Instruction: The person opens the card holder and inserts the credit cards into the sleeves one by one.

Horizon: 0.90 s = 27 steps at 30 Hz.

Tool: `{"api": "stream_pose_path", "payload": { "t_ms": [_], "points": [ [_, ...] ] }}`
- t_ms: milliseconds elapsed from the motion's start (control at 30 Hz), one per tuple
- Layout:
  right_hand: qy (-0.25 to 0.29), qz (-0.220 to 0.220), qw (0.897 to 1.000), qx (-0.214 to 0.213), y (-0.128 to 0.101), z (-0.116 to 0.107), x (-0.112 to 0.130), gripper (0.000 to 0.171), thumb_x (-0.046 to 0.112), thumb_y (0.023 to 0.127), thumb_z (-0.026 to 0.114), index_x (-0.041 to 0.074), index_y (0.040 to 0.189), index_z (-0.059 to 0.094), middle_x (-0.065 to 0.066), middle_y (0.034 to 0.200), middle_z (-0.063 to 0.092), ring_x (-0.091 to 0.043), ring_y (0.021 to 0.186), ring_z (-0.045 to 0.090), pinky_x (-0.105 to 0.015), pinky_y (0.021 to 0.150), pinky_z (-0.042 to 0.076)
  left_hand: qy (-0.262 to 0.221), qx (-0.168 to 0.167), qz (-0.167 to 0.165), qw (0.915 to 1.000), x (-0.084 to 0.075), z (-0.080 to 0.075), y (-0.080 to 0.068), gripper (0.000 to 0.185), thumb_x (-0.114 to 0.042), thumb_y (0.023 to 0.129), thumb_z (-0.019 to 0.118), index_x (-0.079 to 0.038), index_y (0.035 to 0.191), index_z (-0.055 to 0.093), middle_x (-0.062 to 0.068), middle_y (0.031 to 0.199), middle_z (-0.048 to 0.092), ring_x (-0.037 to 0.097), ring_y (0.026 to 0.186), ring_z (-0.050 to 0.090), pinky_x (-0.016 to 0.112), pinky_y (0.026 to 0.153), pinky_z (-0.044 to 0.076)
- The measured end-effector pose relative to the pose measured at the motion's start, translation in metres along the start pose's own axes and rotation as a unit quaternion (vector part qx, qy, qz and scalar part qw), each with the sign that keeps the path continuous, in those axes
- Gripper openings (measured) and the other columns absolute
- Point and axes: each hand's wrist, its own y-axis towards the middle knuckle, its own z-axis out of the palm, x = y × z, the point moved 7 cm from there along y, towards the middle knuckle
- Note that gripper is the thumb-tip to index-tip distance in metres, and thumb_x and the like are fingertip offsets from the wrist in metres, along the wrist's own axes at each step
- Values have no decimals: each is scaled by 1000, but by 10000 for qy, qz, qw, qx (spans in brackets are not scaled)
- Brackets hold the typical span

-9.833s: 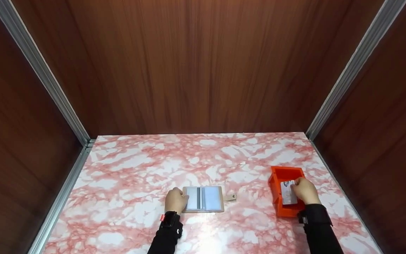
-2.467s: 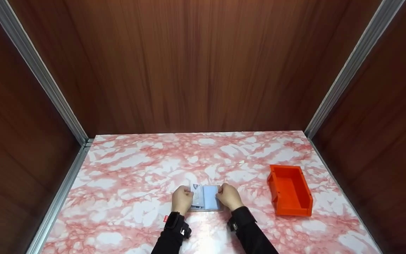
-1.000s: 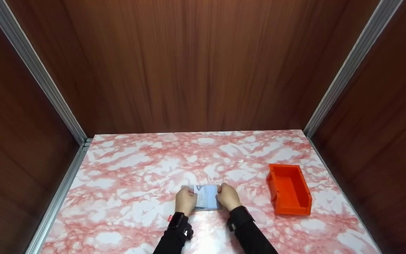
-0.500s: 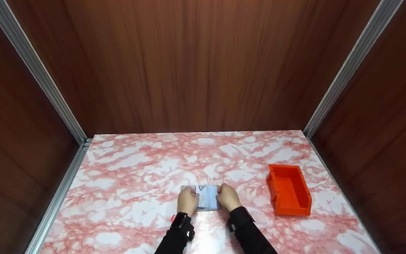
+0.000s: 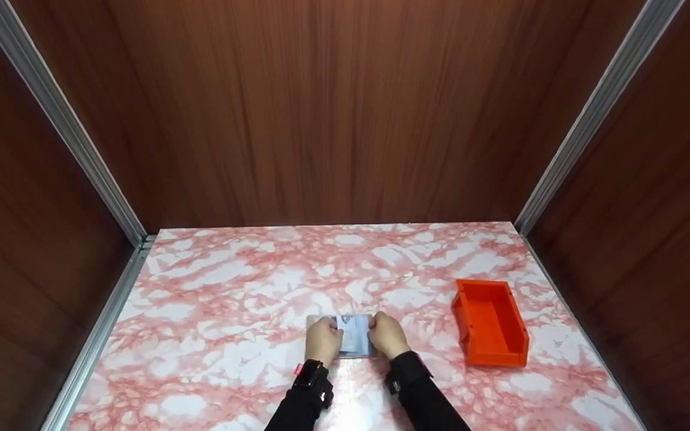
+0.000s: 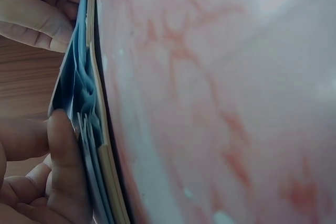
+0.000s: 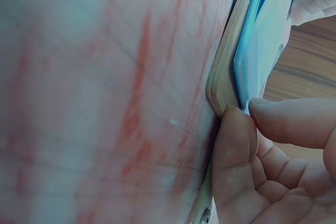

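Note:
A small tan-covered card holder (image 5: pixel 311 320) with clear, bluish plastic sleeves lies spread on the table between both hands. My left hand (image 5: pixel 323 340) covers much of its left half and pinches the left edge of a white printed card (image 5: pixel 354 336), thumb on top. This card overlaps the right-hand sleeve (image 7: pixel 247 61); in the left wrist view the sleeves bulge apart beneath it. At the holder's right edge, my right hand (image 5: pixel 388 335) pinches the sleeve's corner between thumb and forefinger, fingertips against the tan cover (image 7: pixel 226 80).
An orange plastic bin (image 5: pixel 492 326) stands to the right of the hands. Red-and-white marbled tabletop (image 5: pixel 231 287) surrounds the holder. Dark wood-grain panels (image 5: pixel 333 120) rise behind and on both sides, with metal rails at the corners.
Earlier my right hand held the card at the orange bin; later my left hand had it over the holder. During the last second my left hand slid the card rightward across the right-hand sleeve.

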Motion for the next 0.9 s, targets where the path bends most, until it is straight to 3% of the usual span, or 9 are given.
{"api": "stream_pose_path", "payload": {
  "t_ms": [400, 900],
  "points": [
    [-26, -108, 9999, -89, -2, -1, 1, 7, -3, 78, 63, 2, 79, 57, -10, 73, 59, -31, 68, 59, -44, 68, 50, 386, -133, 156, 9990, -4, 6, -2, 15, -3, 74, 78, -4, 75, 63, 4, 68, 65, 25, 65, 63, 40, 63, 50],
    [-11, -131, 9998, -117, -1, -1, 1, 8, -3, 77, 62, 2, 78, 57, -9, 71, 58, -30, 66, 57, -44, 66, 49, 301, 57, 188, 9994, -9, 9, -2, 17, -2, 74, 78, -5, 73, 60, 2, 65, 61, 21, 63, 59, 37, 61, 48]
  ]
}}
